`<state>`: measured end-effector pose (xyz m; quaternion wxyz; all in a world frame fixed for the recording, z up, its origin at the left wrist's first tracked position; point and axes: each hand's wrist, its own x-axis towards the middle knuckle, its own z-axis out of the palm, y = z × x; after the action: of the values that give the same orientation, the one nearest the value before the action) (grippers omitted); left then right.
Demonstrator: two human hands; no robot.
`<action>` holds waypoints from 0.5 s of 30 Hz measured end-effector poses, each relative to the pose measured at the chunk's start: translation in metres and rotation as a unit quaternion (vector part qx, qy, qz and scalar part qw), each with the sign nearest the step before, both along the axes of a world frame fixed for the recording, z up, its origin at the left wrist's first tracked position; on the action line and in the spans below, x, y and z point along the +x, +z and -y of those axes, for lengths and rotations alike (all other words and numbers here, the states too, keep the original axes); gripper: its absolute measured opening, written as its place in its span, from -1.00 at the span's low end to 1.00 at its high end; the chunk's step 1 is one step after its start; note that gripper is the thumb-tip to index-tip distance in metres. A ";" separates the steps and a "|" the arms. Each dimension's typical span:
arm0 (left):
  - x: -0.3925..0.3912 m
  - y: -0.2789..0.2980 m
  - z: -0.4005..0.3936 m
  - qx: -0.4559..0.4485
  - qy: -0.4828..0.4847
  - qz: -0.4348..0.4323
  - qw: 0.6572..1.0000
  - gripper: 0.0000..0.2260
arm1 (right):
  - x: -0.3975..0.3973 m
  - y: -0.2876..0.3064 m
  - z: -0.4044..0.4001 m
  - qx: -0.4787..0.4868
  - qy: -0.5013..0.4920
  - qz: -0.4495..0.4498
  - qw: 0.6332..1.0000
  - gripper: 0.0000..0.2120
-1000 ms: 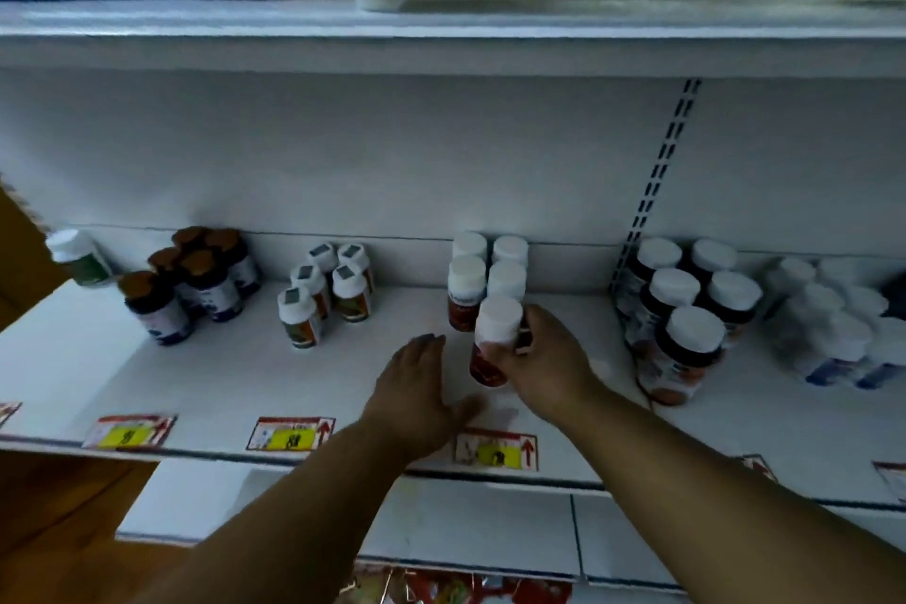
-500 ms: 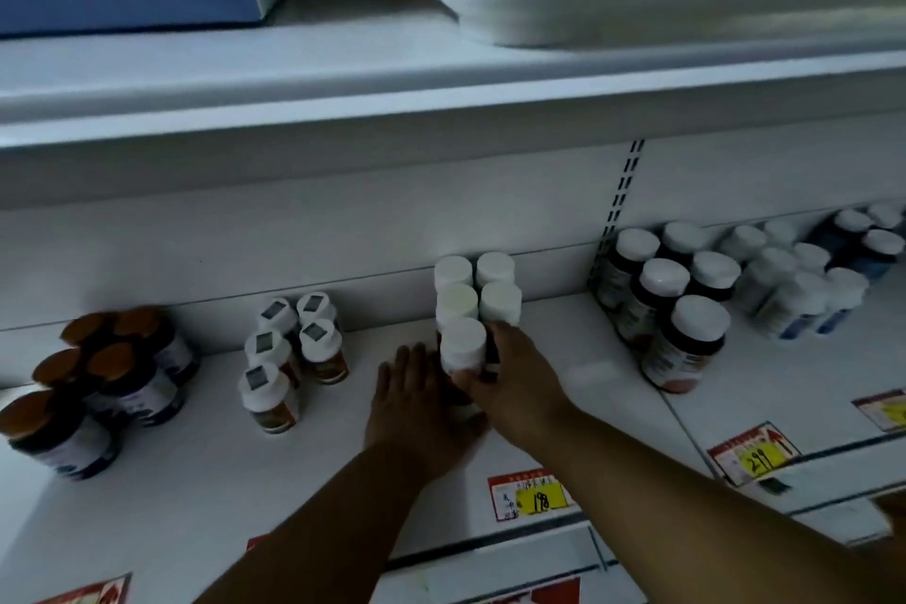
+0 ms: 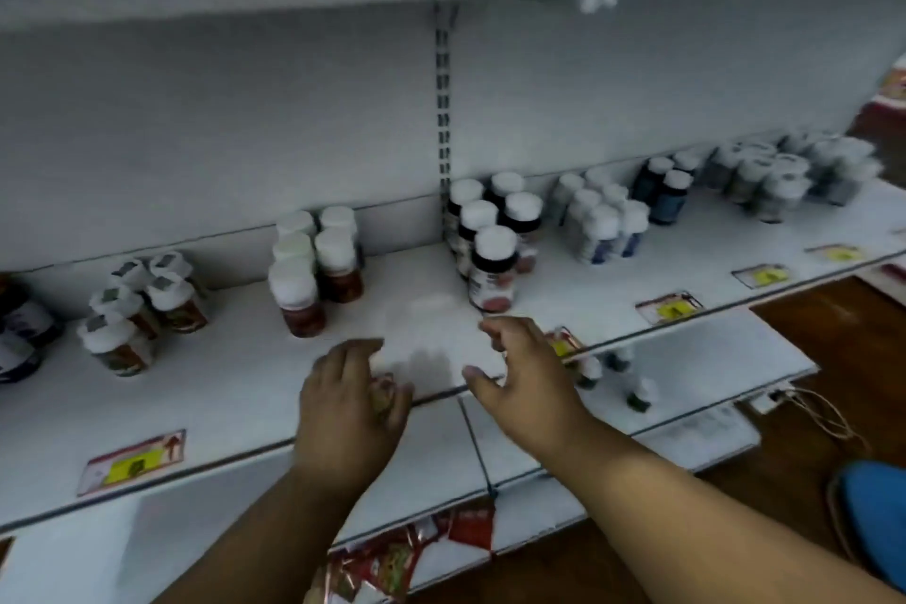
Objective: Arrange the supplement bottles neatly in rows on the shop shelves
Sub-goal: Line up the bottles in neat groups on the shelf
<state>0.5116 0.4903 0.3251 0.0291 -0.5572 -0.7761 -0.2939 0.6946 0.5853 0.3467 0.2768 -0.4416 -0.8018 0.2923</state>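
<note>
White-capped amber bottles stand in two rows on the white shelf, the front one nearest me. My left hand hovers over the shelf's front edge with fingers relaxed and holds nothing. My right hand is beside it, fingers spread and loosely curved, empty too. Just beyond the right fingertips stands a dark bottle with a white cap, the front of a cluster by the upright. Both hands are clear of the bottles.
Small labelled-cap bottles stand at the left, dark ones at the far left. More groups line the shelf to the right. Price tags sit on the shelf edge. A lower shelf holds small bottles.
My right hand has let go of the front amber bottle, which now stands in its row. Both hands have drawn back toward the shelf edge. The view has swung to the right.
</note>
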 end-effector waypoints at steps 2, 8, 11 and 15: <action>0.058 0.004 -0.007 0.014 -0.044 0.002 0.999 -0.57 | 0.055 -0.002 0.002 -0.005 -0.002 0.023 1.000 -0.52; 0.221 -0.001 -0.030 -0.048 -0.151 0.048 0.986 -0.56 | 0.216 -0.009 -0.001 -0.016 -0.075 0.075 0.994 -0.53; 0.269 -0.011 -0.053 -0.089 -0.178 0.059 0.978 -0.56 | 0.266 -0.022 -0.013 -0.052 -0.108 0.060 0.991 -0.54; 0.306 -0.042 -0.100 -0.119 -0.218 0.030 0.968 -0.57 | 0.299 -0.057 -0.053 -0.076 -0.124 0.052 0.988 -0.55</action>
<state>0.8176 0.5904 0.2834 -0.1259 -0.7030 -0.6660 -0.2154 0.9939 0.6379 0.2900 0.2347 -0.5723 -0.7291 0.2929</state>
